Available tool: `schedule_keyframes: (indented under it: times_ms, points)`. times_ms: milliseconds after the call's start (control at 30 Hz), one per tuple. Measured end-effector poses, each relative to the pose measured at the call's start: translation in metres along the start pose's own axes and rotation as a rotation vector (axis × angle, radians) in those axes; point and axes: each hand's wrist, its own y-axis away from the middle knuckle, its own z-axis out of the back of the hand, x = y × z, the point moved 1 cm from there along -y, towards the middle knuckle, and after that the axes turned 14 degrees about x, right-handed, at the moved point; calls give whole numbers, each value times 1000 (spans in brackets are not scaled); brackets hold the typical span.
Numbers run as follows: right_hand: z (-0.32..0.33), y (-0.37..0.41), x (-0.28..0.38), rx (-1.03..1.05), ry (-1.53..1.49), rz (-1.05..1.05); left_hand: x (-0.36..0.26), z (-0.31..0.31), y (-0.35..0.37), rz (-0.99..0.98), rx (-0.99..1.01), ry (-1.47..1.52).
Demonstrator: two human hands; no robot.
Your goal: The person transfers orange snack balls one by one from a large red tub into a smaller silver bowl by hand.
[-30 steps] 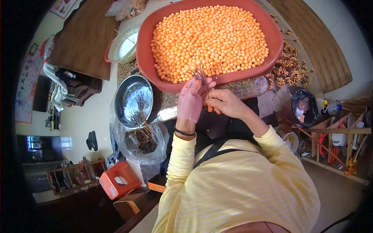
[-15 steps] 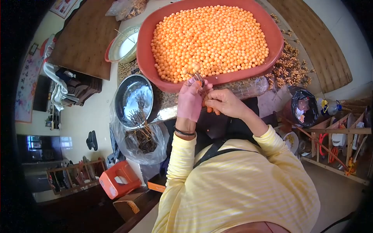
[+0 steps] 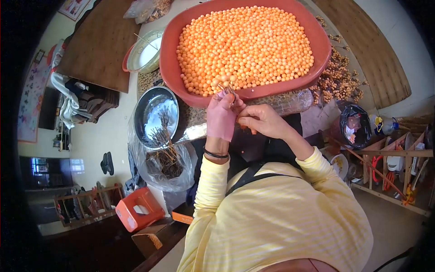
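My left hand (image 3: 220, 119), in a thin pink covering with a black band at the wrist, is closed around a small bunch of thin brown stems (image 3: 225, 88). The stem tips point up over the near rim of a red tub (image 3: 168, 75) full of small orange balls (image 3: 244, 47). Beside it, my right hand (image 3: 265, 120) is bare and closed, its thumb and forefinger pinched close to the left fingers. What lies in that pinch is too small to make out. Orange patches show on fingertips of both hands.
A dark metal basin (image 3: 144, 102) and a plastic bag (image 3: 183, 174) of brown twigs (image 3: 165, 136) lie left. Behind them stands a bowl of white liquid (image 3: 152, 54). Stems of orange berries (image 3: 337, 75) lie right of the tub, near a black-lined bin (image 3: 352, 129). An orange stool (image 3: 138, 211) stands lower left.
My right hand has shifted slightly, its lower fingers now curled further out of sight. The stem tips in my left hand have tilted a little to the left.
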Motion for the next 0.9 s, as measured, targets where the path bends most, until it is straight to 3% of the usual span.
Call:
schedule_keyframes:
  times_ms: [433, 567, 900]
  points:
    - [17, -6, 10, -293, 163, 213, -7, -12, 2, -4, 1, -64]
    - [18, -18, 15, -294, -191, 182, -5, -11, 2, 13, -42, -78]
    - [20, -29, 9, -116, -546, 329, -6, -15, 4, 32, -11, -124]
